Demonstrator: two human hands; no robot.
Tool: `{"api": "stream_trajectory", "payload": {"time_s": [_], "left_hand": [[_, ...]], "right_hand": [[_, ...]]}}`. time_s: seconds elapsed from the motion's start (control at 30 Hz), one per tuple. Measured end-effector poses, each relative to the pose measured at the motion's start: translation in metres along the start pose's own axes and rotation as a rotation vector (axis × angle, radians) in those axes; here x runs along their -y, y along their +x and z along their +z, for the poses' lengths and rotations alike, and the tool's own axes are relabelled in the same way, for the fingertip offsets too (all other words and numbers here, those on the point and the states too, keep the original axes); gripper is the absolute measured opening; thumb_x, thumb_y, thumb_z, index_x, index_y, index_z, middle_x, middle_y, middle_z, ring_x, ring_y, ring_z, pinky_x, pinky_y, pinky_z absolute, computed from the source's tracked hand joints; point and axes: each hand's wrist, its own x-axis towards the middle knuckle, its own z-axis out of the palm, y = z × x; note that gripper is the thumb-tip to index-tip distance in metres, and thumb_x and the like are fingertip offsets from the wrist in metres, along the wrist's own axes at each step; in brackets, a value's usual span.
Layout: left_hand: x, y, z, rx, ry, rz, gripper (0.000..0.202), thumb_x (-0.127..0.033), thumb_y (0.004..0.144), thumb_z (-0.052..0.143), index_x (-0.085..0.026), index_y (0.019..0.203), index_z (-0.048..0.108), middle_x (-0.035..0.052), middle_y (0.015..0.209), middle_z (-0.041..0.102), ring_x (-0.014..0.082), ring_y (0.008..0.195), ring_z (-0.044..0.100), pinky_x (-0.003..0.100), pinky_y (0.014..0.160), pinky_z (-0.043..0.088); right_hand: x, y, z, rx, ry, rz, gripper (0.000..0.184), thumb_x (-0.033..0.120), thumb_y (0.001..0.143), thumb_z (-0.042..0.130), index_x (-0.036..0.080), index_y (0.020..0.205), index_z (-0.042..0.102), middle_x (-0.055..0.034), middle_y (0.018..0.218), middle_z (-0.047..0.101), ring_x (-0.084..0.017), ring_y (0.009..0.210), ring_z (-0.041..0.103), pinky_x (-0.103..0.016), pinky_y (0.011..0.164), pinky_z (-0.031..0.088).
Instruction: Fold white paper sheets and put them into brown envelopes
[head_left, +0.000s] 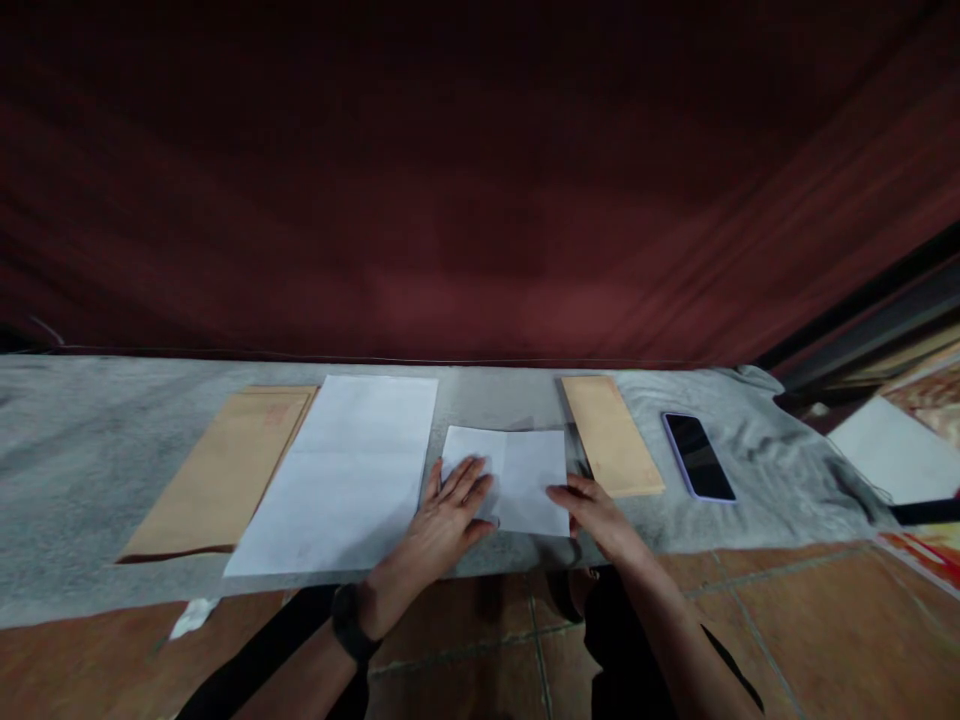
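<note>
The white sheet [525,478], already creased down its middle, is pressed flat on the desk [75,450] by the left hand [446,520], grip spread, and steadied at its right edge by the right hand [596,510], fingers together, the brown envelope [611,435] beside it untouched.

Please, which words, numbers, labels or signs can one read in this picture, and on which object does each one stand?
Nothing here can be read.
large brown envelope: a faint reddish print near its far edge, too blurred to read.
phone: the screen is dark and shows no text.
large white sheet, folded white sheet, small brown envelope: no print visible.
</note>
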Motion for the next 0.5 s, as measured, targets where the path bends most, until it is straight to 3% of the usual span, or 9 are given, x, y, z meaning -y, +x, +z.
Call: {"api": "stream_trajectory", "payload": {"time_s": [0.17, 0.27, 0.4, 0.5], "left_hand": [[-0.008, 0.008, -0.008, -0.136, -0.028, 0.015, 0.065, -0.042, 0.095, 0.060, -0.024, 0.153, 0.037, 0.0122, 0.162, 0.035, 0.0289, 0.149, 0.032, 0.056, 0.121, 0.024], [-0.020, 0.013, -0.008, -0.181, -0.037, 0.019, 0.063, -0.035, 0.097, 0.057, -0.024, 0.155, 0.034, 0.0119, 0.162, 0.036, 0.0288, 0.144, 0.039, 0.051, 0.116, 0.033], [-0.030, 0.017, -0.004, -0.174, 0.002, -0.009, 0.056, -0.017, 0.097, 0.050, -0.021, 0.152, 0.040, 0.0104, 0.158, 0.042, 0.0285, 0.134, 0.050, 0.045, 0.107, 0.042], [-0.025, 0.017, -0.004, -0.144, 0.031, -0.048, 0.056, -0.007, 0.094, 0.043, -0.022, 0.148, 0.047, 0.0062, 0.155, 0.047, 0.0266, 0.130, 0.052, 0.042, 0.107, 0.042]], "right_hand": [[0.014, -0.002, 0.009, -0.130, 0.452, -0.064, 0.041, 0.046, 0.065, 0.085, 0.021, 0.096, 0.074, -0.0029, 0.080, 0.077, -0.020, 0.069, 0.069, -0.031, 0.067, 0.054], [0.014, -0.002, 0.025, -0.181, 0.617, -0.095, 0.041, 0.040, 0.065, 0.087, 0.021, 0.098, 0.072, -0.0042, 0.089, 0.079, -0.023, 0.078, 0.072, -0.034, 0.075, 0.056], [0.005, -0.009, 0.053, -0.150, 0.673, -0.098, 0.044, 0.038, 0.068, 0.084, 0.023, 0.106, 0.069, -0.0050, 0.098, 0.078, -0.024, 0.089, 0.073, -0.037, 0.083, 0.058], [0.000, -0.015, 0.063, -0.065, 0.556, -0.046, 0.052, 0.048, 0.072, 0.077, 0.022, 0.116, 0.065, -0.0097, 0.105, 0.076, -0.028, 0.094, 0.073, -0.040, 0.079, 0.059]]}}
